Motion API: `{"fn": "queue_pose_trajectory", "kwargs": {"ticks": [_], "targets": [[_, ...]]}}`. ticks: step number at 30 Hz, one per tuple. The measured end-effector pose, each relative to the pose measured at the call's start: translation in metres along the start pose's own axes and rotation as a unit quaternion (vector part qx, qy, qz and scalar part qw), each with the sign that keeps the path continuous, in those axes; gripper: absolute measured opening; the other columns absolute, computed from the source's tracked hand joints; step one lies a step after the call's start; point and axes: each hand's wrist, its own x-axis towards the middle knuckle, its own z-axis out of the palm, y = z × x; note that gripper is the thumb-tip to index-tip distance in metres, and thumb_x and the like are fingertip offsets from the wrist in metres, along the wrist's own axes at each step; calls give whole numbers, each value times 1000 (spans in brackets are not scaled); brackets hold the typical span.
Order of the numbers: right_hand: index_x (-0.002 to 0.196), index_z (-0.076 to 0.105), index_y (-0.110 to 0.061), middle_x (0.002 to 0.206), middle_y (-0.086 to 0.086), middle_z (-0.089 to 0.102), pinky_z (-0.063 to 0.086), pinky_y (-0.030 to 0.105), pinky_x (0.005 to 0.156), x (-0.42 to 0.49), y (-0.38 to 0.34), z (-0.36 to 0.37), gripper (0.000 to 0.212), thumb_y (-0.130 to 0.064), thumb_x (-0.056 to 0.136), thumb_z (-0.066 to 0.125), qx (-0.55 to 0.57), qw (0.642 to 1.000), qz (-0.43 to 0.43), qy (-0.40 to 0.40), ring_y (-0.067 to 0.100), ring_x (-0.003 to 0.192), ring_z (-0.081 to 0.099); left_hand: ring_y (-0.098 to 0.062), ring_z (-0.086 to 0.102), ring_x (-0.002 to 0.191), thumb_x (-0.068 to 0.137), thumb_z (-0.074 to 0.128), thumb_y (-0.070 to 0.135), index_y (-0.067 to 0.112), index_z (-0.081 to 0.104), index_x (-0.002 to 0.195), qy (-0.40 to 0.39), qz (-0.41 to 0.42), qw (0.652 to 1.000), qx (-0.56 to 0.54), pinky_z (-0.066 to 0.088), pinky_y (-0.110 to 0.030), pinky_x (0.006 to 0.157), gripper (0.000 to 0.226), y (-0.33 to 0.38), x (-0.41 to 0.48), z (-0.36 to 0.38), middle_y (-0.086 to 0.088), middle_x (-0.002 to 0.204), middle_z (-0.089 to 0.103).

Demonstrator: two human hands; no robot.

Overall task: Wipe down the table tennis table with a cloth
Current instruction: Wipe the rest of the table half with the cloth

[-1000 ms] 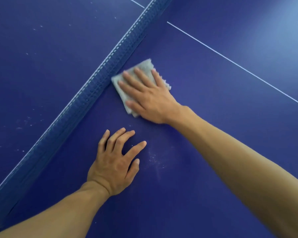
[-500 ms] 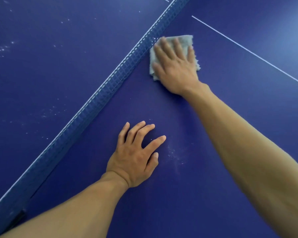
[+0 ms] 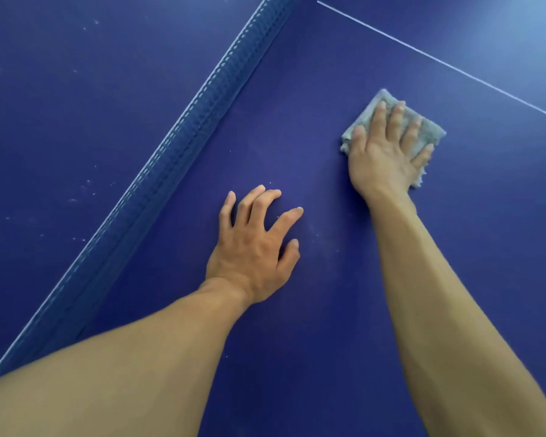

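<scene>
- Deep blue is filling almost the whole view: we are looking down on the table, with its net running as a slanted band from the lower left to the top edge.
- We are pressing our right hand flat on the grey cloth, fingers straight and spread; its grip is wide and pinching nothing.
- The cloth is lying folded on the table on our side of the net, well apart from it and near the thin white line crossing the upper right.
- We are resting our left hand on the bare table between the net and the cloth, fingers arched and spread, fingertips touching the surface, its grip holding nothing.
- Pale specks are showing on the surface beyond the net.
</scene>
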Motion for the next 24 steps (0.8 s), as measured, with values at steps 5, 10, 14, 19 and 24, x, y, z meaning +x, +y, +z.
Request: {"fn": "queue_pose_trajectory", "kwargs": {"ticks": [5,10,14,19,24], "targets": [[165,6,-39,174,-12,-5,-9,63,123,-49,-91,22,59,-50,109,24,-62,937,-329,-105,24,160,-10,-25,48,128,85,56,34,14,65,118,72,-41,961,-262,24,-51,122,40,-3,-12,-17,-4,127,57],[164,5,-43,174,-13,-5,-7,57,126,-62,-45,14,60,-54,109,24,-75,946,-295,-109,18,160,-10,-23,54,115,88,53,26,14,64,111,155,-64,967,-191,30,-46,119,28,-39,-90,-22,-1,118,60],[166,4,-36,174,-9,-7,-9,60,125,-65,11,-3,62,-50,108,20,-17,997,-44,-57,23,160,-12,-32,49,133,95,48,32,15,63,123,119,-73,988,-71,19,-52,126,37,-81,-162,-24,-9,135,54],[166,10,-25,175,-2,-1,-6,71,121,-60,-47,5,62,-41,107,19,10,998,-49,-36,33,160,-8,-35,40,145,101,39,38,18,62,137,40,-91,995,-6,18,-55,126,47,-101,-210,-8,-13,150,45],[166,10,-28,174,-7,3,-8,70,121,-73,-138,38,61,-50,109,17,-68,957,-270,-79,29,160,-9,-30,34,150,101,38,42,29,52,143,35,-96,995,9,19,-59,124,46,-109,-213,4,-7,157,39]]}}
